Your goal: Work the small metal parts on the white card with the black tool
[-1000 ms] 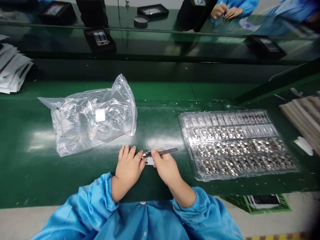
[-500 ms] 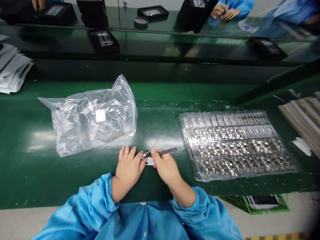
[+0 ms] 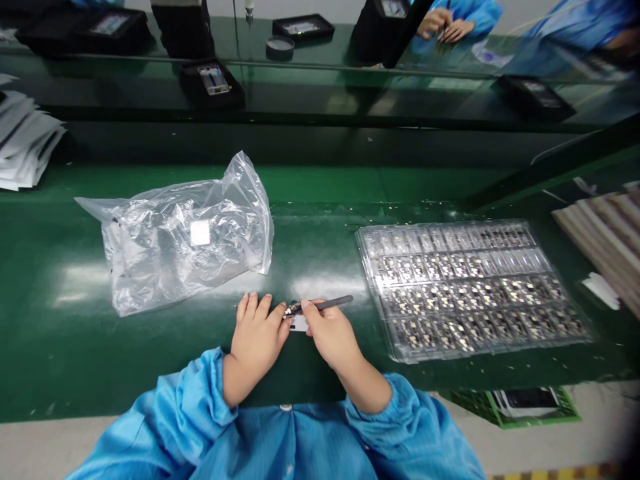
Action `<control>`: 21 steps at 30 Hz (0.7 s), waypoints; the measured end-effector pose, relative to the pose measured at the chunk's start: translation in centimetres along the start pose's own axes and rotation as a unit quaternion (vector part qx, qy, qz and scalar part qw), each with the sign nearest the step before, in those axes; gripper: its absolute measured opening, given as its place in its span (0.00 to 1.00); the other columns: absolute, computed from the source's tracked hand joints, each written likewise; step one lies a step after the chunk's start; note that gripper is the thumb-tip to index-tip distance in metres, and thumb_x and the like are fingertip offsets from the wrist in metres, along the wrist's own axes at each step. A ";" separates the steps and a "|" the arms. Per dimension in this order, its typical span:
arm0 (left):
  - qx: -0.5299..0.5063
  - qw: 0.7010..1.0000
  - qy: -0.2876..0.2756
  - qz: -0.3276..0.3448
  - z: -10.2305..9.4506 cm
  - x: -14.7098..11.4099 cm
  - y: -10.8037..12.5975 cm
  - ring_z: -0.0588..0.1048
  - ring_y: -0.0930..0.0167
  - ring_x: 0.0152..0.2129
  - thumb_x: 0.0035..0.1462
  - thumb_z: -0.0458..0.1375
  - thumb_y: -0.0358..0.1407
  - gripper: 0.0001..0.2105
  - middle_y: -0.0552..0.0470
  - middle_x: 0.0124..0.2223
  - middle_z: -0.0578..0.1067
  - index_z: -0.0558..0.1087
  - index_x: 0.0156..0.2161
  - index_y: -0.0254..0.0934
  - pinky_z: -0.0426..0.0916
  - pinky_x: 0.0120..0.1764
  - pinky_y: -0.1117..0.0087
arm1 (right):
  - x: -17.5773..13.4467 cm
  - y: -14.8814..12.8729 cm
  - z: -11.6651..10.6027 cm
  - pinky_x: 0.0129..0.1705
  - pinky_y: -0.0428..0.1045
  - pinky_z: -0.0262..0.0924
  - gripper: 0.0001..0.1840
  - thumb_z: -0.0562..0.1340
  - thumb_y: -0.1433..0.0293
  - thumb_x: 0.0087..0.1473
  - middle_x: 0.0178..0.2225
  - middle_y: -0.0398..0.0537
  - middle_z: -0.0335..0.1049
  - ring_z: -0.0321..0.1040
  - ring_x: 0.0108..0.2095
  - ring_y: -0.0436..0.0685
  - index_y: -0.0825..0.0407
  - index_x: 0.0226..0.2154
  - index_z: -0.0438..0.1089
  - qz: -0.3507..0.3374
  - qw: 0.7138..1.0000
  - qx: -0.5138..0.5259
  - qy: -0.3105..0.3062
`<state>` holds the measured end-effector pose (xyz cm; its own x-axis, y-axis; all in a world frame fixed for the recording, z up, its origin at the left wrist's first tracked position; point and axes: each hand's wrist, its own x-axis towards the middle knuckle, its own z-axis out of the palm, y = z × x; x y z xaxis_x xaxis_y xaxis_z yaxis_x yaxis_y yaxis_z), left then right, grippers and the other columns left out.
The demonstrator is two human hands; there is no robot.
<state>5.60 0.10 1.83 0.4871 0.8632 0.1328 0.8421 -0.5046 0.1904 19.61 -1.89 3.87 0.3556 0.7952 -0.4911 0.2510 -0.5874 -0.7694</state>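
Observation:
A small circuit board [image 3: 293,309] with dark and gold parts lies on the green bench, over a white piece [image 3: 300,324] that shows partly below it. My left hand [image 3: 257,337] holds the board's left end at the thumb and index finger, while its other fingers rest stretched out on the bench. In my right hand [image 3: 330,333] is a pair of dark tweezers [image 3: 337,302], gripped like a pen, its back end pointing right. The tweezer tips are over the board; fingers hide whether they touch it.
To the right lies a clear plastic tray [image 3: 376,283] with rows of circuit boards. A clear plastic bag [image 3: 155,247] with a white label is at the left. White sheets [image 3: 25,140] are stacked far left. Black fixtures [image 3: 213,83] stand behind; a co-worker's hands [image 3: 445,27] are across the bench.
The view has shifted very slightly. Both my hands, the tweezers and the board keep their places. At the far upper left, a co-worker's hand has gone from view.

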 end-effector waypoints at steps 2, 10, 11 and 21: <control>-0.001 1.000 0.001 0.000 0.0 0.0 0.0 0.67 0.55 0.45 0.53 0.51 0.40 0.13 0.45 0.45 0.73 0.73 0.42 0.42 0.59 0.49 0.52 | 0.0 0.0 0.0 0.25 0.46 0.54 0.19 0.53 0.54 0.50 0.16 0.40 0.65 0.64 0.20 0.53 0.51 0.23 0.67 0.009 1.000 0.008 -0.002; -0.003 1.000 0.004 -0.001 0.0 0.0 0.1 0.67 0.56 0.46 0.54 0.51 0.40 0.13 0.46 0.45 0.73 0.73 0.41 0.42 0.59 0.50 0.52 | 0.0 -0.2 -0.1 0.23 0.45 0.53 0.19 0.53 0.54 0.50 0.17 0.41 0.67 0.63 0.19 0.53 0.51 0.24 0.68 0.015 1.000 0.006 -0.010; -0.005 1.000 0.004 -0.001 0.0 0.0 0.0 0.67 0.56 0.46 0.54 0.51 0.40 0.13 0.46 0.45 0.73 0.73 0.41 0.42 0.59 0.50 0.52 | 0.0 -0.2 -0.1 0.22 0.45 0.53 0.19 0.53 0.54 0.50 0.17 0.41 0.67 0.63 0.19 0.53 0.51 0.25 0.68 0.015 1.000 0.005 -0.010; -0.001 1.000 -0.002 0.000 0.0 0.0 0.0 0.67 0.56 0.46 0.53 0.51 0.40 0.13 0.45 0.45 0.73 0.73 0.41 0.42 0.59 0.50 0.53 | 0.2 -0.1 0.0 0.23 0.45 0.55 0.19 0.53 0.54 0.50 0.17 0.40 0.66 0.64 0.20 0.53 0.51 0.25 0.68 0.018 1.000 0.006 -0.014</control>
<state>5.58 0.14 1.79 0.4884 0.8630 0.1295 0.8413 -0.5051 0.1929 19.67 -1.67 3.84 0.3390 0.7773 -0.5300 0.2280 -0.6145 -0.7552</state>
